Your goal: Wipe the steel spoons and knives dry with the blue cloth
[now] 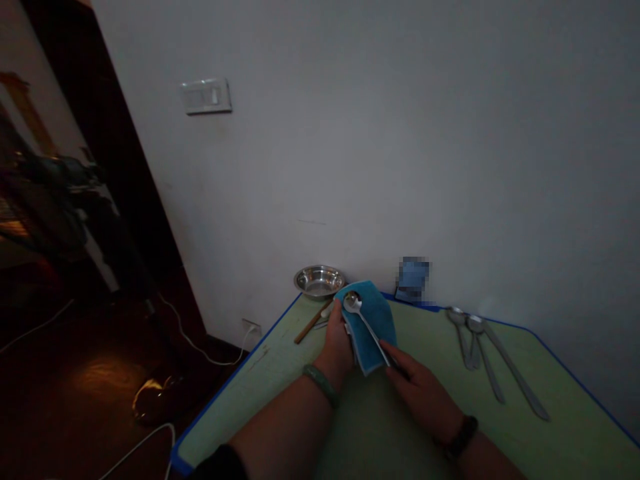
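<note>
My left hand point(339, 340) is closed on a blue cloth point(381, 313) with a pale edge, supporting it from the left and beneath. Against the cloth lies the bowl of a metal spoon point(369, 328), its inner side facing up. My right hand point(417, 385) grips the spoon by the end of its handle, low on the right. Both hands are above the green table, and part of my left fingers is hidden behind the cloth.
A shallow steel bowl point(319, 281) stands at the table's back left corner, near a brown stick point(310, 327). Several metal utensils point(493, 363) lie on the right of the green table point(280, 393). A blurred blue object point(413, 279) leans on the wall point(380, 153).
</note>
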Demonstrator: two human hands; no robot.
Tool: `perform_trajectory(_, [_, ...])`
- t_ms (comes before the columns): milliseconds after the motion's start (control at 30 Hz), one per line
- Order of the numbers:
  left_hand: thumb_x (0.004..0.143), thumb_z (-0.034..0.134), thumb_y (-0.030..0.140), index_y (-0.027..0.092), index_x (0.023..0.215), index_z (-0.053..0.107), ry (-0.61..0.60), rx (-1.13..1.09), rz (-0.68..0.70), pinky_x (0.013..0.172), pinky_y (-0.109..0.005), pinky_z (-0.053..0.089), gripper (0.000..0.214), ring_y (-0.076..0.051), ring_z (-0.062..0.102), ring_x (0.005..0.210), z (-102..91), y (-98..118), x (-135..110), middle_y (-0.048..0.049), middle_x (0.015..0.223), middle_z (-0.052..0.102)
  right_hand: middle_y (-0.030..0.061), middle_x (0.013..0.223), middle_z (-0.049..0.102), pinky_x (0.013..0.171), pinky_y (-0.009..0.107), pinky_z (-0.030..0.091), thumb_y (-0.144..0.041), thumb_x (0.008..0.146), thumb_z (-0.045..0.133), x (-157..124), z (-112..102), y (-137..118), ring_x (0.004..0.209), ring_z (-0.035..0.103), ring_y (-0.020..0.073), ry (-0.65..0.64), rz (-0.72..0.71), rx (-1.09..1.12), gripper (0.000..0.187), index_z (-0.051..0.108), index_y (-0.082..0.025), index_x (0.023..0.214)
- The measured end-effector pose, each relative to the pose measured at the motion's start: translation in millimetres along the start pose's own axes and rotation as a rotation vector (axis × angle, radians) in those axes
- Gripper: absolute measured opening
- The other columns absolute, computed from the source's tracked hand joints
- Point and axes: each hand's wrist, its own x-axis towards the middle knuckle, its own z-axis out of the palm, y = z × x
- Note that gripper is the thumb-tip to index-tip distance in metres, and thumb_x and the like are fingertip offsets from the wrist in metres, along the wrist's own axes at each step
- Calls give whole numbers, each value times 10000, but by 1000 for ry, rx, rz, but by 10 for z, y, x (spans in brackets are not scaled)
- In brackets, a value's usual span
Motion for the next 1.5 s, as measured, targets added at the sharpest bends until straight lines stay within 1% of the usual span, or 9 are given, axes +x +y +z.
perform_trajectory(133, [686,376,646,36,1082,557,45,9,-16,886,-452,357,749,-306,556,948,-20,-1,7,-171,897,653,13,1263,485,1012,377,298,-317,774,435,-16,9,-18,1160,438,174,-13,-10,-22,470,416,-258,1240])
perform_trajectory(267, [685,384,642,54,1097,550,30,-7,14,891,-444,353,737,-303,552,958,-23,2,9,-164,922,649,11,1261,487,1008,366,306,-312,781,423,-27,16,-22,1151,447,162,2,-19,-44,463,412,-260,1241])
perform_trajectory(400, [688,381,640,54,1100,546,7,0,-7,891,-442,352,735,-300,550,961,-17,1,10,-166,932,645,2,1253,496,1006,353,310,-313,782,421,-15,24,-6,1147,450,157,26,-31,-49,453,424,-261,1232])
perform_trajectory(633, [676,398,643,66,973,608,21,19,19,855,-440,381,682,-299,582,872,19,-16,0,-149,828,660,13,1272,474,1014,355,296,-342,791,400,16,9,33,1171,424,160,86,2,-30,464,416,-232,1242])
perform_trajectory(800, [697,417,595,77,884,627,81,38,28,820,-444,403,588,-285,603,789,33,-18,-1,-144,778,662,15,1279,465,1019,351,289,-327,790,398,15,9,30,1173,421,152,72,-3,-38,476,394,-230,1257])
perform_trajectory(1000, [710,394,591,72,886,622,152,35,20,821,-455,401,594,-296,600,816,68,-7,-15,-151,764,665,20,1264,483,1009,355,304,-312,777,414,15,10,12,1159,438,161,62,-16,-16,480,405,-228,1249])
perform_trajectory(1167, [716,399,581,59,931,620,110,28,8,851,-439,388,607,-291,596,851,90,-6,-39,-150,801,669,26,1264,484,1000,358,314,-310,761,441,4,3,15,1151,446,169,51,-9,-14,504,393,-237,1257])
perform_trajectory(1367, [711,417,573,60,934,624,46,20,-5,853,-436,388,597,-297,587,882,29,-16,-19,-155,833,667,22,1265,482,1000,366,314,-287,752,446,-9,-2,0,1155,443,174,35,-12,2,516,384,-244,1263])
perform_trajectory(1500, [701,421,586,66,908,630,59,29,17,847,-437,393,597,-296,591,861,16,-25,-6,-148,807,667,16,1264,483,997,356,319,-265,744,446,-5,2,2,1149,449,169,28,-33,-9,519,387,-246,1260])
